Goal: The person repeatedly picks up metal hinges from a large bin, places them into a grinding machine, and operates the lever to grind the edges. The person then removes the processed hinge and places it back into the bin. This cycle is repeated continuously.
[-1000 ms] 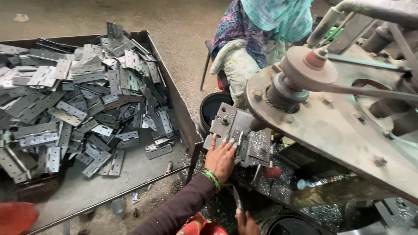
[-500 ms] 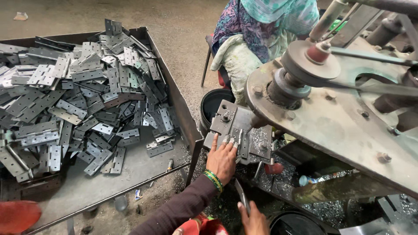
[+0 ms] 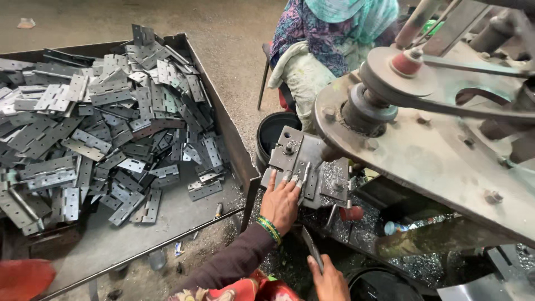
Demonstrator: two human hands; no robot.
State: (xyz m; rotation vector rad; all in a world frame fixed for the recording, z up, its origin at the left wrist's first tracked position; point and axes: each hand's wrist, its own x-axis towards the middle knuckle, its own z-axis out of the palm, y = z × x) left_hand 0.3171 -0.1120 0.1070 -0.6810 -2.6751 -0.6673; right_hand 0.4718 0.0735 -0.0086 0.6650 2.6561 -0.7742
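Note:
My left hand (image 3: 280, 202), with green bangles at the wrist, lies on the grey steel fixture plate (image 3: 290, 151) of a machine. Its fingertips press a small metal hinge (image 3: 304, 177) against the plate. Low in the view, my right hand (image 3: 330, 280) grips a dark flat lever handle (image 3: 312, 249) that slants up toward the fixture. Metal shavings are scattered around the fixture. A large rusty machine body (image 3: 423, 161) with a pulley (image 3: 390, 89) and belt overhangs the plate on the right.
A big steel tray (image 3: 223, 120) heaped with several grey hinges (image 3: 106, 122) fills the left. A black bucket (image 3: 274, 132) stands beyond the fixture. Another person in patterned clothing sits opposite, their gloved hand (image 3: 304, 72) near the machine. A red object (image 3: 22, 277) lies bottom left.
My left hand stays on the fixture, its fingers shifting slightly on the hinge. My right hand has risen further into view with the lever handle.

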